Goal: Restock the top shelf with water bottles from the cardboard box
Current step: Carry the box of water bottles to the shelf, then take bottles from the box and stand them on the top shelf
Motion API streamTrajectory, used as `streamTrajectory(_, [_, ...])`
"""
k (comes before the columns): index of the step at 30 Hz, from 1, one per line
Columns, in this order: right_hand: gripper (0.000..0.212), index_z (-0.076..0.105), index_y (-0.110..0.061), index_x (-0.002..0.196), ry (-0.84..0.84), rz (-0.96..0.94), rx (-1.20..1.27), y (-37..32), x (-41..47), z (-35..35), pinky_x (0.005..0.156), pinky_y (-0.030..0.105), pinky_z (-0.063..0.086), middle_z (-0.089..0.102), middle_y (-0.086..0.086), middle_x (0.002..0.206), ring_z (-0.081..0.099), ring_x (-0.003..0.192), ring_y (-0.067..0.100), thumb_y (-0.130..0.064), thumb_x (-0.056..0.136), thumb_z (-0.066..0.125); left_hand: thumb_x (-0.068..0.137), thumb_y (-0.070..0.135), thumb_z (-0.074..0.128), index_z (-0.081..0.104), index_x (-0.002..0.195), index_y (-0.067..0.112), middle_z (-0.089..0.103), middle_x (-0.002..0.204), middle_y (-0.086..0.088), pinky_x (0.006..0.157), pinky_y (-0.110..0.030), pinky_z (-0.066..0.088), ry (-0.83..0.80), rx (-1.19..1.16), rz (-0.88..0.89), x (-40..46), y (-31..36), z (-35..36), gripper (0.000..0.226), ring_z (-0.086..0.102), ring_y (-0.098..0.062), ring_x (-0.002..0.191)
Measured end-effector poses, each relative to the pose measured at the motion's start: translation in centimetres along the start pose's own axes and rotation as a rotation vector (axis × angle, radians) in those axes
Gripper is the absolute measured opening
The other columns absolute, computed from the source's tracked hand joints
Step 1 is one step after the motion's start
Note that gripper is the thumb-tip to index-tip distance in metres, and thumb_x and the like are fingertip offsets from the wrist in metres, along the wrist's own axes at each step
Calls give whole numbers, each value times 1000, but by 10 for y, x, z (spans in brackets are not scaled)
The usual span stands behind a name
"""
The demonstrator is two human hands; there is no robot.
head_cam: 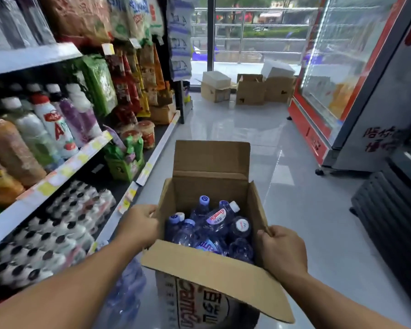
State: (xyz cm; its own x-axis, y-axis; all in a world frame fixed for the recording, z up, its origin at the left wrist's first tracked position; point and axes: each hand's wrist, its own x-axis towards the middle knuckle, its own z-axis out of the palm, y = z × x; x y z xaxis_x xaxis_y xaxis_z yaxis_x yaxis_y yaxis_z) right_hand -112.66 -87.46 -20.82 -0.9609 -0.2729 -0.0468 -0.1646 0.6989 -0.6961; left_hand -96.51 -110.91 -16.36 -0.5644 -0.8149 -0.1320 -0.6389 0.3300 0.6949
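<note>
I've got the cardboard box (207, 236) in front of me, low down, w/ its flaps open. My left hand (138, 225) is closed on the box's left wall near the top edge. My right hand (279, 249) is closed on the right wall, pinching the edge there. So both grips are busy w/ the box, not w/ a bottle yet.

The water bottles (214, 226) are inside the box, right btwn my two hands and a bit lower. They lie in a jumble. Some stand w/ caps up, and one w/ a pink label lies tilted, its cap pointing up and to the right, its long side running from low left to high right. That tilted one sits on top, so I think it's the easy one to take first.

The shelves (31, 57) are on my left side, and the top one is high up, above the drinks. The box is to the right of the shelves. So my left hand is nearer the shelf, and my right hand is a little nearer the tilted bottle's cap. I think one hand must let go of the box, reach down and in, then go up and left. I can't tell if the box rests on smth or if I'm carrying it.
</note>
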Motion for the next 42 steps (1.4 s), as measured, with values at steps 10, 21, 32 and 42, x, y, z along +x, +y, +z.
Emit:
streamTrajectory(10, [33, 55, -19, 64, -15, -40, -54, 4, 9, 39, 52, 27, 34, 58, -7, 61, 51, 61, 8, -31, 94, 56, 70, 42, 44, 72, 102, 29, 69, 69, -4, 60, -33, 49, 66, 21, 2, 17, -29, 14, 45, 62, -26, 65])
streamTrajectory(21, [24, 52, -23, 119, -281, -73, -225, -36, 6, 0, 73, 35, 54, 66, 2, 105, 63, 85, 22, -29, 95, 51, 91, 13, 49, 65, 112, 16, 70, 111, -12, 76, -36, 53, -135, 215, -126, -8, -8, -11, 26, 64, -31, 94])
streamTrajectory(32, [47, 47, -20, 143, -359, -392, -300, -78, 2, 6, 107, 34, 42, 46, -5, 146, 48, 129, 19, -26, 97, 56, 89, 36, 55, 48, 128, 21, 37, 148, -6, 96, -39, 48, -161, 316, -131, -38, -2, 22, 42, 54, -30, 121])
streamTrajectory(42, [46, 46, -25, 142, -435, -346, -343, -105, 14, -8, 100, 32, 45, 47, -5, 146, 52, 125, 18, -31, 97, 55, 88, 27, 55, 29, 151, 17, 32, 156, -9, 117, -40, 24, -281, 602, 81, -13, 12, 29, 69, 27, -28, 145])
